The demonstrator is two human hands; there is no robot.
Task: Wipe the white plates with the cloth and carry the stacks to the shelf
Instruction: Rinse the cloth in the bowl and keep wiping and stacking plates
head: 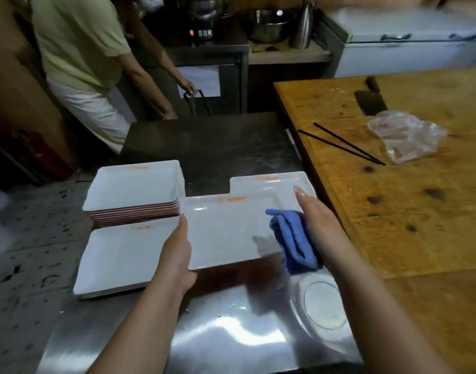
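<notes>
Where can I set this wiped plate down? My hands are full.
Bare steel lies between the low plate stack and the glass plate. The dark counter behind the tall stack is also free. The left edge is crowded.

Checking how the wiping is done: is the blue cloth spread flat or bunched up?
Bunched up. The blue cloth sits folded in a thick wad under the right hand, at the held white plate's right edge.
</notes>
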